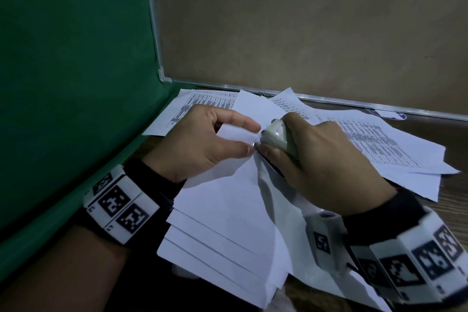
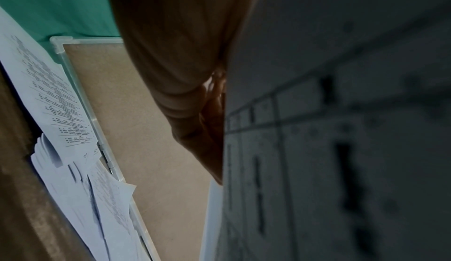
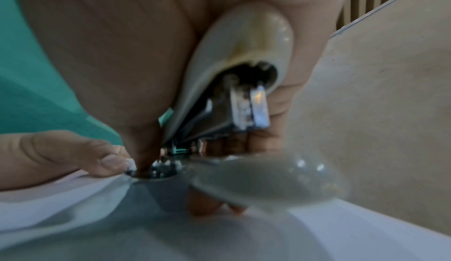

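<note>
A stack of white sheets (image 1: 228,210) lies fanned on the table, blank sides up. My left hand (image 1: 250,139) pinches the stack's upper corner between thumb and forefinger. My right hand (image 1: 272,143) grips a pale grey stapler (image 1: 279,132) whose nose sits on that same corner. In the right wrist view the stapler (image 3: 239,53) stands with its jaws apart around the paper's corner (image 3: 136,192), and the left thumb (image 3: 73,153) presses beside it. The left wrist view has the left hand (image 2: 190,111) against a printed sheet (image 2: 341,130) held close to the lens.
Loose printed sheets (image 1: 379,139) spread over the wooden table (image 1: 453,200) to the right and behind. A green board (image 1: 76,58) stands at the left, and a brown board in a metal frame (image 1: 304,20) at the back.
</note>
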The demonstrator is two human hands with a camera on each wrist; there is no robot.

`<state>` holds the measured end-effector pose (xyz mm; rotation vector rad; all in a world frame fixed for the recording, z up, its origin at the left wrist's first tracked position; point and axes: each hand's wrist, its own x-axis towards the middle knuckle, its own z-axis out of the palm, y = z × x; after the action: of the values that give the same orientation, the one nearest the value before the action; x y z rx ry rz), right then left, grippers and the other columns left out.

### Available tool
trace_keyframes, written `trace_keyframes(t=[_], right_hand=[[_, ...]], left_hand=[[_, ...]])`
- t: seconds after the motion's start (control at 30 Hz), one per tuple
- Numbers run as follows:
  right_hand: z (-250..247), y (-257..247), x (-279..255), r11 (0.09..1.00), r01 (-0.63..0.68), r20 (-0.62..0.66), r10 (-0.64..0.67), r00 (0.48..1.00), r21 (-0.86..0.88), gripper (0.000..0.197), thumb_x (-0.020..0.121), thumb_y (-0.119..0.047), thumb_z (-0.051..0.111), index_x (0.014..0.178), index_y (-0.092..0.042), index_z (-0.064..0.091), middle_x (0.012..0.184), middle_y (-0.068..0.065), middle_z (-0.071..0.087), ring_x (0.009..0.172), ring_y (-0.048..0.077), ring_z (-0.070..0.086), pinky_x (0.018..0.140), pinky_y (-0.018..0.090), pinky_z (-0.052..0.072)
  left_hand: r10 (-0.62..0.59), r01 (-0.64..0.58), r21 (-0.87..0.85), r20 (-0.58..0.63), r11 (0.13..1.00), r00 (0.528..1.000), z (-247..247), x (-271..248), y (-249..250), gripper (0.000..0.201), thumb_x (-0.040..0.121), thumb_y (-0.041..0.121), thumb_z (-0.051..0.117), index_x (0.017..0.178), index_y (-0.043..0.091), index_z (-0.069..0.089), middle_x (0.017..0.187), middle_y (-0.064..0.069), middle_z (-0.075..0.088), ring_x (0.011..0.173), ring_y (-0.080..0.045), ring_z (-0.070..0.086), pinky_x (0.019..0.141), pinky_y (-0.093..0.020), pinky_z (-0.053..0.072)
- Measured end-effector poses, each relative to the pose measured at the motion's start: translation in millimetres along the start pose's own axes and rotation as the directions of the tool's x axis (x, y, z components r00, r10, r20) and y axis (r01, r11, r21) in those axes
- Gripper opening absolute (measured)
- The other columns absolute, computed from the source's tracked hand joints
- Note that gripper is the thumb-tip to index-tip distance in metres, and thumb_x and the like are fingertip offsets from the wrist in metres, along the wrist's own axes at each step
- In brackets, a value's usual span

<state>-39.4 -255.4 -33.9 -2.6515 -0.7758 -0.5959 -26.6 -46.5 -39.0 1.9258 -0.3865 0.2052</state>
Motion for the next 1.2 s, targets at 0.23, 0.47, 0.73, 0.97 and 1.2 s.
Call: trace_keyframes(t=[0.23, 0.47, 0.73, 0.97, 1.2], right_hand=[[-8, -3, 1, 0.999, 0.035, -0.042, -0.035, 0.999, -0.011, 0.047, 0.090, -0.065, 0.044, 0.102, -0.021, 0.054, 0.070, 0.003, 0.059, 0.065, 0.037, 0.053, 0.056, 0.045, 0.048], [3, -4, -1, 0.999, -0.024, -0.001, 0.024, 1.000, -0.031, 0.047, 0.089, -0.070, 0.032, 0.086, -0.023, 0.032, 0.061, -0.002, 0.031, 0.057, 0.032, 0.031, 0.053, 0.036, 0.023], [-5, -4, 3, 0.998, 0.047, -0.049, -0.049, 0.998, -0.033, 0.047, 0.091, -0.063, 0.044, 0.099, -0.017, 0.051, 0.067, 0.004, 0.055, 0.065, 0.041, 0.051, 0.055, 0.047, 0.046], [3, -5, 1, 1.000, 0.007, -0.052, -0.008, 0.999, -0.017, 0.045, 0.093, -0.063, 0.042, 0.086, -0.019, 0.037, 0.059, -0.003, 0.031, 0.053, 0.026, 0.026, 0.054, 0.037, 0.022], [1, -4, 2, 0.999, 0.021, -0.064, -0.023, 0.998, -0.041, 0.045, 0.092, -0.062, 0.044, 0.096, -0.017, 0.047, 0.061, 0.001, 0.045, 0.058, 0.036, 0.042, 0.052, 0.043, 0.040]], left_hand=[[-0.030, 0.030, -0.018, 0.002, 0.999, 1.000, -3, -1, -2, 0.031, 0.068, 0.018, 0.092, 0.095, 0.031, 0.083, 0.105, 0.011, 0.080, 0.109, -0.008, 0.070, 0.111, -0.038, 0.049], [-0.032, 0.032, 0.012, -0.023, 0.999, 0.999, -1, -1, -2, 0.032, 0.064, 0.030, 0.089, 0.096, 0.032, 0.083, 0.109, -0.005, 0.079, 0.109, -0.024, 0.070, 0.110, -0.046, 0.047], [-0.045, 0.045, -0.024, -0.012, 0.999, 0.999, -3, -1, -1, 0.029, 0.076, 0.008, 0.089, 0.093, 0.029, 0.082, 0.106, 0.001, 0.080, 0.108, -0.017, 0.071, 0.102, -0.033, 0.051], [-0.039, 0.038, -0.026, -0.014, 0.999, 0.999, -4, -1, -3, 0.029, 0.066, 0.023, 0.091, 0.093, 0.031, 0.082, 0.107, 0.003, 0.080, 0.109, -0.017, 0.071, 0.105, -0.035, 0.050], [-0.029, 0.029, -0.026, -0.005, 0.999, 1.000, -4, 0, -3, 0.030, 0.073, 0.010, 0.091, 0.094, 0.030, 0.082, 0.105, 0.006, 0.080, 0.107, -0.010, 0.071, 0.099, -0.024, 0.051]])
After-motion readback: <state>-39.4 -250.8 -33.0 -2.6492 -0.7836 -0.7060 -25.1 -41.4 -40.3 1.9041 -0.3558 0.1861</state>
